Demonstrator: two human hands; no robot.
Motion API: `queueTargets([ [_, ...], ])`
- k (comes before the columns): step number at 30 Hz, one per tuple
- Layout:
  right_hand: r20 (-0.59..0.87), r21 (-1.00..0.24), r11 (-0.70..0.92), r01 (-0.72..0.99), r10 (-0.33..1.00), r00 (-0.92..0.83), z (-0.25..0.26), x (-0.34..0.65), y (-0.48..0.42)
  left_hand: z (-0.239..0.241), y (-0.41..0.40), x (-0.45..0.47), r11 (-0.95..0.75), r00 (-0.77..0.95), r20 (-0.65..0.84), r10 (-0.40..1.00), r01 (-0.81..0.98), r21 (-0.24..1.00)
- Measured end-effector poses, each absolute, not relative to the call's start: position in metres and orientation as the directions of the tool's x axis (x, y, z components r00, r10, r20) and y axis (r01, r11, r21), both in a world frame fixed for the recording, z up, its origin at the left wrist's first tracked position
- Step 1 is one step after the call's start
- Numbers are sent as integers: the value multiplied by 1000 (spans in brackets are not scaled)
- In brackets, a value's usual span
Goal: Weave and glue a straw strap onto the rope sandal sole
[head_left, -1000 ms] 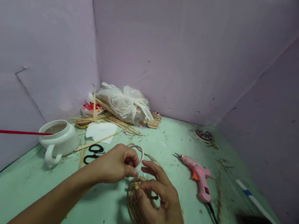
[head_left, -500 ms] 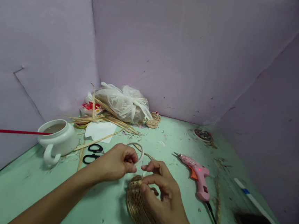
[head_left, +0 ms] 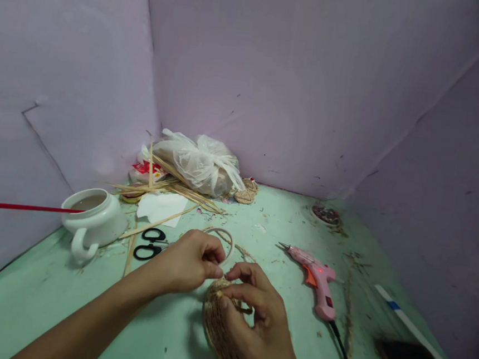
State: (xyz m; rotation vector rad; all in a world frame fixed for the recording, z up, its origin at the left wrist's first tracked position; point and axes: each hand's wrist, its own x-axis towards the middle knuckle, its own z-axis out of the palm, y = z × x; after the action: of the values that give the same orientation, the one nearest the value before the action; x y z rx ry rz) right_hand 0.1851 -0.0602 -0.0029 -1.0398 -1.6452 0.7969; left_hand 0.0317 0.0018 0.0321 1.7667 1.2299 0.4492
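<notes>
A brown woven piece (head_left: 221, 323), made of rows of twisted fibre cord, stands at the near middle of the table with its narrow end up. My right hand (head_left: 258, 321) holds its side and pinches near the top with thumb and forefinger. Just above that end, my left hand (head_left: 196, 262) is closed in a pinch, its fingertips close to those of my right hand. What the left fingers hold, perhaps a thin strand, is too small to make out. Behind the left hand lies a white ring (head_left: 230, 243), partly covered.
A pink glue gun (head_left: 316, 281) with a lit red light lies to the right. Black-handled scissors (head_left: 150, 244), white paper (head_left: 164, 207) and a white pot (head_left: 105, 223) with a red stick are left. Straw strips (head_left: 171, 189) and a plastic bag (head_left: 203, 162) sit behind.
Both hands have drawn slightly closer together over the woven piece's top end. The right thumb and forefinger have shifted a little left along it.
</notes>
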Motion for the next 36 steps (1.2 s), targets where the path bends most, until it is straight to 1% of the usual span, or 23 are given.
queueTargets([
  [6,423,-852,431,298,901,-93,-3,187,-59,35,-2,31,-154,457,-192,868,618,771],
  [11,460,-823,475,311,879,-126,-5,187,-57,38,-7,32,-216,476,-144,867,621,753],
  [17,498,-806,489,333,865,-63,-7,186,-58,41,-10,35,-202,448,-119,886,604,771],
  [23,508,-809,476,345,861,5,-6,187,-55,38,-11,37,-249,463,-75,883,598,762],
  [27,544,-793,503,344,839,29,-8,189,-54,39,-12,39,-249,462,-74,884,599,761],
  [33,545,-795,497,348,837,50,-9,189,-55,41,-14,41,-255,429,-50,902,622,740],
  [36,569,-778,517,356,821,51,-9,188,-55,41,-16,42,-243,411,-51,910,630,738],
])
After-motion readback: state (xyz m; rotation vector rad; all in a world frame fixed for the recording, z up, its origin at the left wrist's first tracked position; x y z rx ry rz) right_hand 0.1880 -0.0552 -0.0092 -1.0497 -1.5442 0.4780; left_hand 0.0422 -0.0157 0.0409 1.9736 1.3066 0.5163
